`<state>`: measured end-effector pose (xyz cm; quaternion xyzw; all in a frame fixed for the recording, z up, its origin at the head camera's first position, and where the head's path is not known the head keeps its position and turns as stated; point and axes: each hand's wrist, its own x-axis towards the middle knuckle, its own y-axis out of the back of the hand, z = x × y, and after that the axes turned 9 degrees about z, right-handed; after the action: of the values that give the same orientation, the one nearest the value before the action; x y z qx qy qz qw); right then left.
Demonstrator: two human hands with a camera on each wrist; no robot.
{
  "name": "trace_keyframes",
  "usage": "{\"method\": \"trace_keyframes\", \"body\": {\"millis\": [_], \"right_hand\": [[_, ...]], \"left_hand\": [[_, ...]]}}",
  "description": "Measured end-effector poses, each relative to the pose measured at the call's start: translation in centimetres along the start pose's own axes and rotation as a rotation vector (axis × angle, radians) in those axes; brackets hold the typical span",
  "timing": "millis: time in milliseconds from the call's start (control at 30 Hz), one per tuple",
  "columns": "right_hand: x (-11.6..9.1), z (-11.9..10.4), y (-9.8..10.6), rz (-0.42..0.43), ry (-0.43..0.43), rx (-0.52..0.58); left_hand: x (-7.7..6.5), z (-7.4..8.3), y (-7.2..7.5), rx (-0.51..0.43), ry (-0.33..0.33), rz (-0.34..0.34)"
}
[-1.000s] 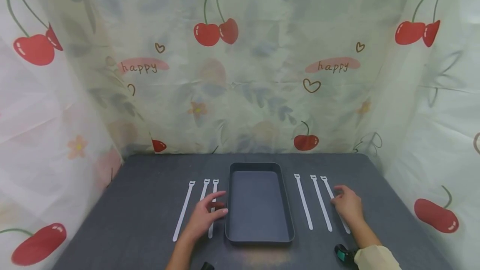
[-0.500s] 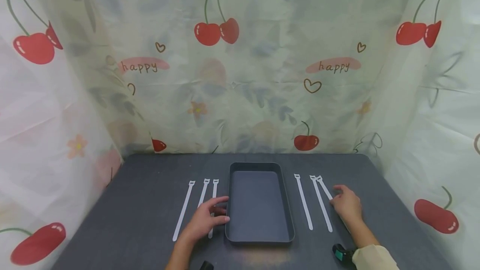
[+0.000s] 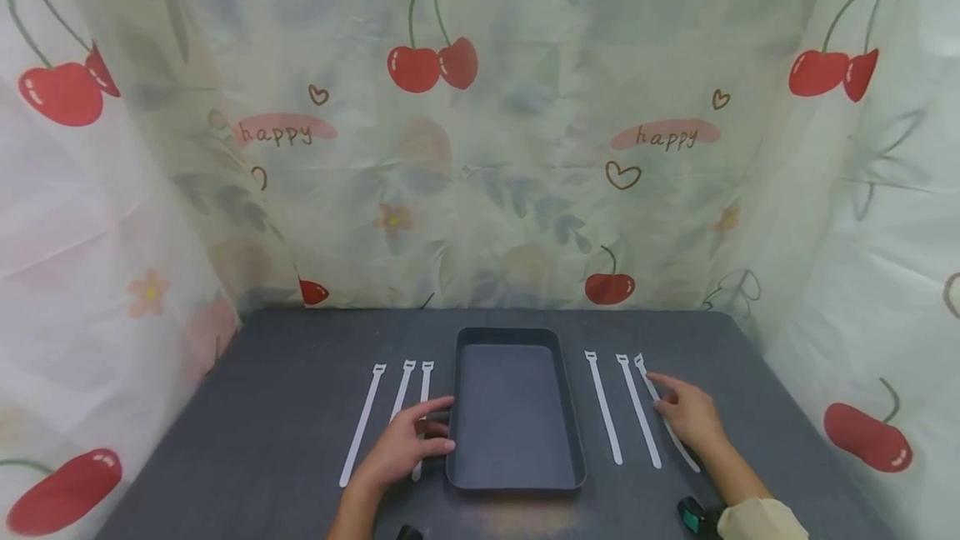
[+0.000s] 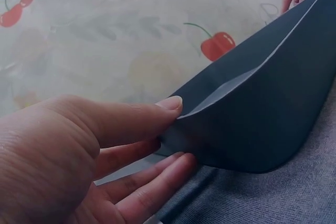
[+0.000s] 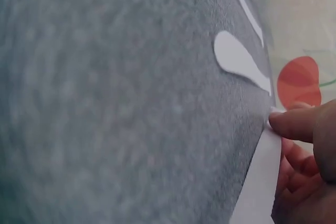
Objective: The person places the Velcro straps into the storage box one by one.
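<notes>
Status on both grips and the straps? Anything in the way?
Left grip touching left rim of tray. Right grip apparently pinching rightmost white strap. Left grip partly hides two left-side straps overhead.

Cherry-print sheet (image 3: pixel 510 215) facing me: lowercase "happy" in brown handwriting on left pink streak (image 3: pixel 285 130); same word, same lettering, on right pink streak (image 3: pixel 665 133), readable from here.
</notes>
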<state>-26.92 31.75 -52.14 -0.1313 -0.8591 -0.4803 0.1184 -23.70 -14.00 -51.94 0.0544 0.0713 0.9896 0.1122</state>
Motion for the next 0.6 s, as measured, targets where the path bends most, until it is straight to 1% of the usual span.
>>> {"method": "trace_keyframes", "body": {"millis": [133, 367, 433, 600], "right_hand": [[0.0, 0.3, 0.3, -0.019, 0.028, 0.010], [0.8, 0.7, 0.9, -0.008, -0.005, 0.041], [1.2, 0.5, 1.1, 0.001, -0.011, 0.049], [1.9, -0.7, 1.8, 0.005, -0.040, 0.078]], "left_hand": [[0.0, -0.3, -0.2, -0.011, 0.008, 0.000], [-0.1, -0.5, -0.2, -0.026, 0.013, -0.008], [-0.1, -0.4, -0.2, -0.031, 0.019, -0.005], [-0.1, -0.5, 0.0, -0.045, 0.032, 0.000]]}}
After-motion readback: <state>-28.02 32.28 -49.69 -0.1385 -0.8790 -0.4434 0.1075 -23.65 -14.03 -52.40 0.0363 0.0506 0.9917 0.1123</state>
